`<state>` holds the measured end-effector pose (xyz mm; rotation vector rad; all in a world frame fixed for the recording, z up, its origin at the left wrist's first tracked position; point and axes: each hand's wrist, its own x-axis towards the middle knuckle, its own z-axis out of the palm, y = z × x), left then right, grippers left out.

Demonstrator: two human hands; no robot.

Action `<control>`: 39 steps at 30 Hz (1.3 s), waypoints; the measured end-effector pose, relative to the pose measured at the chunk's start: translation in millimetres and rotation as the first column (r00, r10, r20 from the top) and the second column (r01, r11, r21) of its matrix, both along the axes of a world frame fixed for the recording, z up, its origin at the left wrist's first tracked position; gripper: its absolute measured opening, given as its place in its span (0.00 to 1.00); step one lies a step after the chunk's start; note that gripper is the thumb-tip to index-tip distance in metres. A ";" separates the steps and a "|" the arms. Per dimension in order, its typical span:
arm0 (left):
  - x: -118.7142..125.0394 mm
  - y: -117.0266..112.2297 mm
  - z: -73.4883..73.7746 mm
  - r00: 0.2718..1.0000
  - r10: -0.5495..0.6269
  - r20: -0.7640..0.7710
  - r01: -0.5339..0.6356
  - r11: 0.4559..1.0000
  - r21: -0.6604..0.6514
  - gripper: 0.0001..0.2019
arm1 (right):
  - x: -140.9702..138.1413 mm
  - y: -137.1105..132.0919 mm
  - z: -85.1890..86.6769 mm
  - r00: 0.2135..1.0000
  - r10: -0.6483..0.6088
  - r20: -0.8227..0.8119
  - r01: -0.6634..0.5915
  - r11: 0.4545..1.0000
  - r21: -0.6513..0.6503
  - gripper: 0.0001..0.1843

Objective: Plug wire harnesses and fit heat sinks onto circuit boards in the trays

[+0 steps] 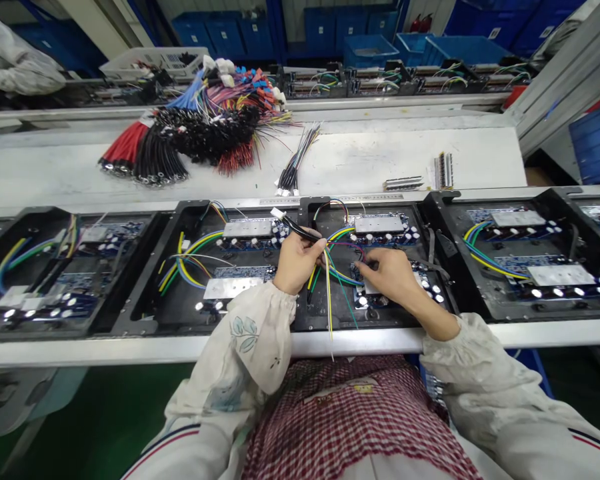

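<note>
My left hand [298, 261] is closed around a black-sleeved wire harness [300, 229] with a white connector at its upper end. Yellow, white and green loose wires [329, 300] hang from it over the front rail. My right hand [387, 270] pinches at dark red and purple thin wires [356, 249] above the lower circuit board [364, 301]; what sits between the fingertips is too small to make out. Both hands are over a black metal housing [340, 320]. The upper board [379, 227] there has a silver plate and a thick yellow, green and blue wire bundle.
Similar housings stand left [130, 313] and right [485, 303] along the rail. Behind lie a harness pile [205, 133], a small bundle of black cables [295, 167] and pin strips [444, 171]. Blue bins [370, 50] line the back. Another person's sleeve [23, 63] shows at upper left.
</note>
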<state>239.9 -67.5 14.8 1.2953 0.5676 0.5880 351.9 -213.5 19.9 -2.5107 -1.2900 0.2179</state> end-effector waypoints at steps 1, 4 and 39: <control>-0.1 0.0 0.2 1.000 -0.001 -0.003 0.001 1.000 0.002 0.16 | 0.1 0.0 -0.5 1.000 0.000 0.002 0.000 1.000 0.002 0.12; -0.3 0.1 0.6 1.000 0.006 -0.004 -0.006 1.000 0.009 0.16 | 0.6 -0.2 -1.9 1.000 0.002 0.004 -0.002 1.000 0.013 0.12; -1.4 0.7 2.9 0.999 0.015 -0.052 -0.014 0.999 0.030 0.16 | -5.0 -0.7 -6.7 0.993 -0.055 -0.106 0.068 0.991 0.117 0.07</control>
